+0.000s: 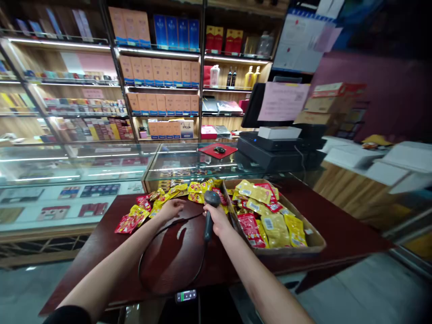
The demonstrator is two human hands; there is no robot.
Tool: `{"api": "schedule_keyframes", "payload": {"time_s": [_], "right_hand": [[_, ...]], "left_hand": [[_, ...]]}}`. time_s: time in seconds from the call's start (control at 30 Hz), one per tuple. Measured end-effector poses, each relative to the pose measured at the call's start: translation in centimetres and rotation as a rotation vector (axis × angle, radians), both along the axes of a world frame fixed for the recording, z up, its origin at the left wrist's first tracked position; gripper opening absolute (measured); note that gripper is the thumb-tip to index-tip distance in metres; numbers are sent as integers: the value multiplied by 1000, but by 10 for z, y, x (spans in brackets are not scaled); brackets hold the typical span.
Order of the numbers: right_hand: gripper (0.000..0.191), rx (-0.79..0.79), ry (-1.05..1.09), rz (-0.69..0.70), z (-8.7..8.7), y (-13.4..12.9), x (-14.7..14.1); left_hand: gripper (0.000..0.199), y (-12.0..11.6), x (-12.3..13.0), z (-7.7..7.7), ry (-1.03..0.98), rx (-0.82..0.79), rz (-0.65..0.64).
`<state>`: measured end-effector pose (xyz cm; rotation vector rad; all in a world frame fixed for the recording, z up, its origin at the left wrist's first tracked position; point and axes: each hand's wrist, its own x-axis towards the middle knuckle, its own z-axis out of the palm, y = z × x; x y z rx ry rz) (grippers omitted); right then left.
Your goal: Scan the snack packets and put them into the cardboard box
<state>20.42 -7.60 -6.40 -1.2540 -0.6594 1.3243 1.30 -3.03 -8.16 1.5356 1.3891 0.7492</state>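
Observation:
My right hand [218, 216] is wrapped round the handle of a dark handheld barcode scanner [208, 220], its head tipped away from me over the table. A black cable [139, 265] loops from the scanner across the dark red tabletop [162, 256]. Just left of it, my left hand [172, 209] hovers by a row of yellow and red snack packets [177, 190], fingers loosely bent and apart, with nothing visible in them. More packets [130, 220] lie to its left. Beside my right hand stands an open cardboard box [315, 240] of yellow, gold and red packets [275, 229].
Behind the table runs a glass display counter [189, 157], bearing a mouse [219, 150] on a red pad and a black point-of-sale machine [266, 150]. Shelves of boxes and bottles line the wall. White boxes [351, 153] sit at the right. A small lit device [186, 295] is below the table edge.

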Motion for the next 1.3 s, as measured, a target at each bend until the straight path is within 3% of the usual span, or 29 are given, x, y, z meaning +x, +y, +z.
{"api": "schedule_keyframes", "payload": {"time_s": [0.13,0.23,0.33,0.43,0.63,0.8,0.9,1.07,1.3], "right_hand": [[23,-98,71,120,-13,4,-25],[25,-137,73,158,-19,5,-39],[20,-132,50,171,-24,9,-46],[16,-142,28,185,-27,16,-44],[15,-175,67,143,-34,14,-21],[19,-189,154,128,-37,5,-2],[23,-176,188,93,-39,4,6],[27,-190,216,138,-43,5,12],[22,-144,144,115,-37,5,6]], "left_hand": [[32,-23,-44,-14,392,307,101],[43,-34,-70,-26,712,443,296],[60,-36,-86,-36,924,345,489],[56,-32,-82,-41,987,232,465],[42,-38,-19,-46,964,371,253],[37,-43,39,-48,805,412,70],[33,-38,61,-48,701,408,65],[17,-23,68,-40,531,283,235],[14,-24,45,-25,336,177,387]]}}
